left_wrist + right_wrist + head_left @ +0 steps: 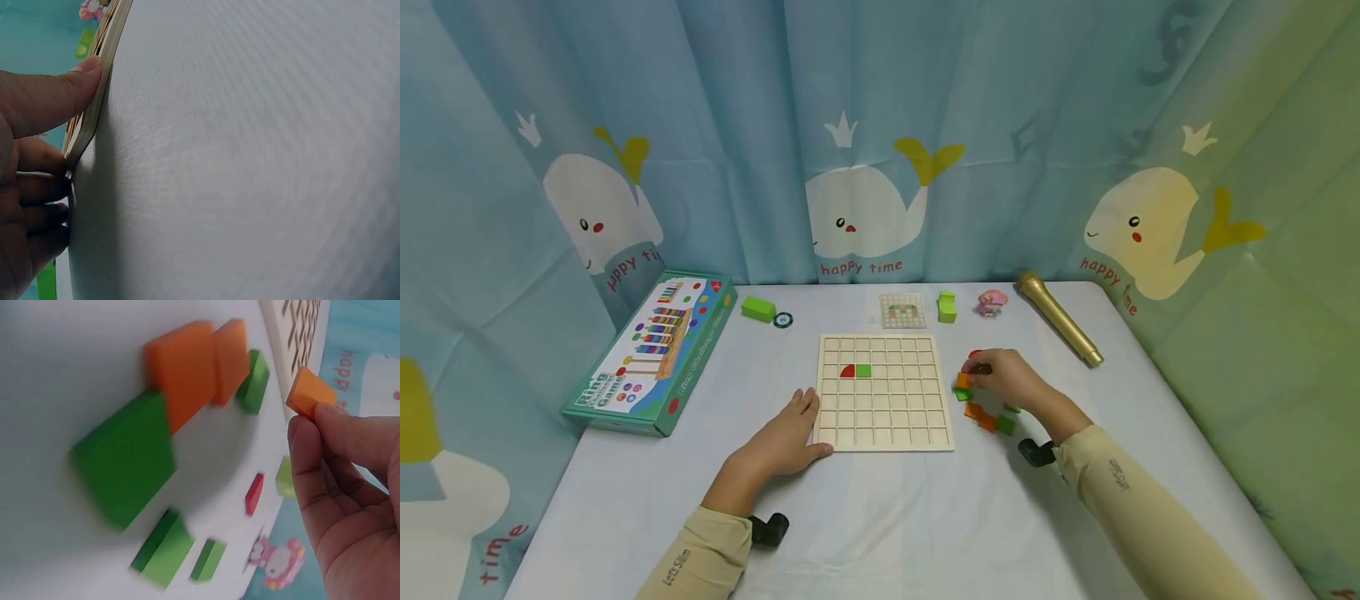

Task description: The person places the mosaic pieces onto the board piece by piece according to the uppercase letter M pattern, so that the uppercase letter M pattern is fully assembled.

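My right hand (1011, 379) pinches a square orange tile (307, 390) between thumb and fingertips, raised over the table right of the wooden grid board (883, 443). Around and below that hand lie loose tiles: orange tiles (181, 372), green tiles (128, 462) and a red one (254, 495). On the board, a red quarter-round tile (848, 372) sits beside a green square tile (863, 371). My left hand (782, 435) rests at the board's near left corner, thumb touching the front edge (103, 94) and extended fingers along the left side.
Behind the board lie a pattern card (902, 310), a green chair-shaped block (947, 307) and a pink figurine (992, 302). A gold microphone (1060, 318) lies at the back right. On the left are a game box (655, 350), a green block (758, 309) and a round disc (783, 320).
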